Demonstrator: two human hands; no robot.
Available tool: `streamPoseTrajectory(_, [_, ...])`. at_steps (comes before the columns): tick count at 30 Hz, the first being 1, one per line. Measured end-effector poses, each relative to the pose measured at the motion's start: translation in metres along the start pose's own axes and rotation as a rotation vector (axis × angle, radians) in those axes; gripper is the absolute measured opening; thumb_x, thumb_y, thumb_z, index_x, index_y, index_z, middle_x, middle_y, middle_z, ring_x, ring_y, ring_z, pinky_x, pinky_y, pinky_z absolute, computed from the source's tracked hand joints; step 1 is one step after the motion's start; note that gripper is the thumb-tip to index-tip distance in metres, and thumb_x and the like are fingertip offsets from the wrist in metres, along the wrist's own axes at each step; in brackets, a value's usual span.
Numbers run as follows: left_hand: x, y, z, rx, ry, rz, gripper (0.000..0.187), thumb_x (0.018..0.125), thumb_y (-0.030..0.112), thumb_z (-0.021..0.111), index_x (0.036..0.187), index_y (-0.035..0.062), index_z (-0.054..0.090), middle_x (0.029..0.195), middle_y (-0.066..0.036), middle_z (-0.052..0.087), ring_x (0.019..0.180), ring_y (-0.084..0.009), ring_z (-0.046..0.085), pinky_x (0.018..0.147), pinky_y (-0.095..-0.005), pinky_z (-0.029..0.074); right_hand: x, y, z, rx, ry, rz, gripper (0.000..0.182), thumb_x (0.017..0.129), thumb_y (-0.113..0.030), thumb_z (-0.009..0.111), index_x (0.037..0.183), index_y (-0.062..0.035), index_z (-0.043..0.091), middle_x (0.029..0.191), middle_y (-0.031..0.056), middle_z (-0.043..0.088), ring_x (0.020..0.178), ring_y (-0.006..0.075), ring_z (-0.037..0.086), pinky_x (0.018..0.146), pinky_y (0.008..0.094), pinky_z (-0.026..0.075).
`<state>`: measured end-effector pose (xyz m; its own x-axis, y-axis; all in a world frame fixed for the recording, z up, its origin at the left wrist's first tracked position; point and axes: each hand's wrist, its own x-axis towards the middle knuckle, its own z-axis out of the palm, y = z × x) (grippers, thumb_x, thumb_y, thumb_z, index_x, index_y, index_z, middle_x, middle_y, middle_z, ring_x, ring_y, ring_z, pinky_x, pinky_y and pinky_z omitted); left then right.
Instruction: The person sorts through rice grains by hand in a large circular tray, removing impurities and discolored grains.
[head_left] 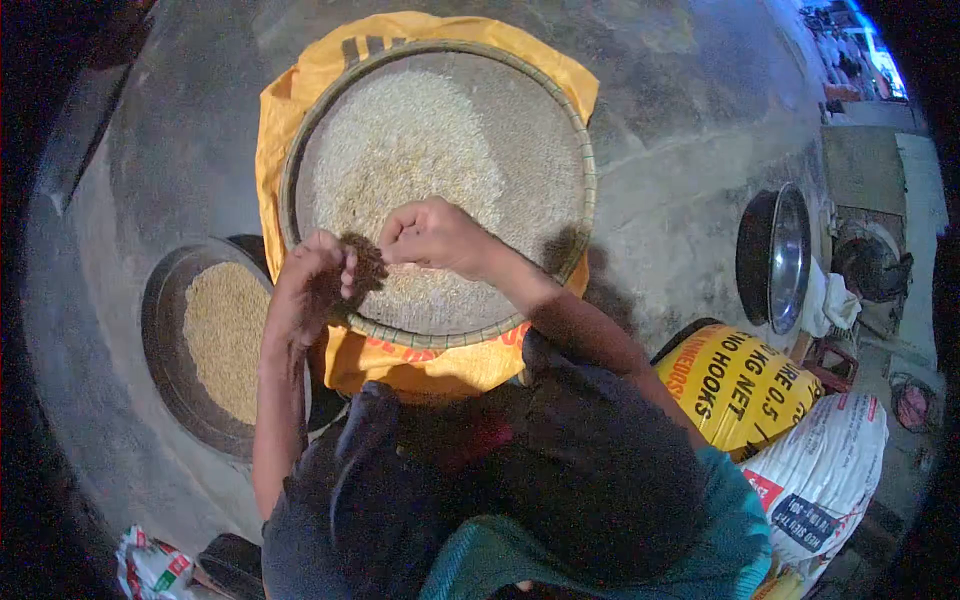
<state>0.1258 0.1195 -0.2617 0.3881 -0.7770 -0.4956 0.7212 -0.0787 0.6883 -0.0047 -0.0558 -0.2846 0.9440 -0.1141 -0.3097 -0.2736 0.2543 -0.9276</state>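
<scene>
A round woven winnowing tray [590, 190] lies on a yellow-orange sack [275, 150], with pale rice-like grain [410, 120] heaped over its left and middle part. Above the tray's lower left rim my left hand [318, 268] is raised, its fingers curled closed. My right hand [435, 238] hovers over the grain, thumb and fingers pressed together in a pinch. The two hands are apart and face each other. Anything held between the fingers is too small or hidden to make out.
To the left, a dark basin [165, 370] holds tan grain [225, 330]. A metal basin [790, 260] leans at the right, near a yellow printed sack [735, 385] and a white printed sack [825, 470]. A plastic packet [150, 570] lies at the lower left on the concrete floor [680, 210].
</scene>
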Motion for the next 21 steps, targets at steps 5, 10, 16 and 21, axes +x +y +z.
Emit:
streamPoseTrajectory(5, [0.003, -0.004, 0.001, -0.015, -0.076, -0.033, 0.013, 0.080, 0.004, 0.055, 0.075, 0.0099, 0.044, 0.072, -0.003, 0.051, 0.058, -0.0109, 0.046, 0.049, -0.0244, 0.038, 0.001, 0.016, -0.026, 0.548, -0.249, -0.074, 0.017, 0.079, -0.018, 0.063, 0.085, -0.0023, 0.065, 0.067, -0.0007, 0.057, 0.056, 0.0106, 0.051, 0.049, 0.0230, 0.038])
streamPoseTrajectory(10, [0.012, -0.018, -0.007, 0.265, 0.002, 0.113, 0.008, 0.081, 0.001, 0.056, 0.077, 0.0071, 0.053, 0.074, 0.001, 0.053, 0.061, -0.0078, 0.046, 0.054, -0.0218, 0.037, -0.009, 0.001, -0.004, -0.374, 0.115, -0.165, 0.017, 0.083, -0.021, 0.060, 0.088, -0.0050, 0.064, 0.069, 0.0040, 0.062, 0.057, 0.0195, 0.059, 0.054, 0.0309, 0.045])
streamPoseTrajectory(16, [0.011, -0.024, 0.005, 0.883, 0.100, 0.230, 0.010, 0.088, 0.006, 0.062, 0.094, -0.0007, 0.066, 0.081, 0.002, 0.063, 0.072, -0.0059, 0.055, 0.066, -0.0215, 0.044, -0.008, 0.017, 0.002, -1.067, 0.210, -0.127, 0.020, 0.083, -0.028, 0.065, 0.087, -0.0089, 0.067, 0.075, 0.0170, 0.065, 0.076, 0.0381, 0.065, 0.067, 0.0501, 0.048])
streamPoseTrajectory(21, [0.009, -0.028, 0.016, 1.258, 0.128, 0.465, 0.019, 0.081, 0.014, 0.075, 0.091, -0.0010, 0.069, 0.079, -0.016, 0.070, 0.071, -0.0237, 0.069, 0.066, -0.0322, 0.053, -0.012, -0.002, -0.009, -0.489, 0.070, -0.080, 0.016, 0.084, -0.020, 0.060, 0.082, -0.0046, 0.064, 0.061, 0.0018, 0.059, 0.053, 0.0152, 0.056, 0.051, 0.0320, 0.043])
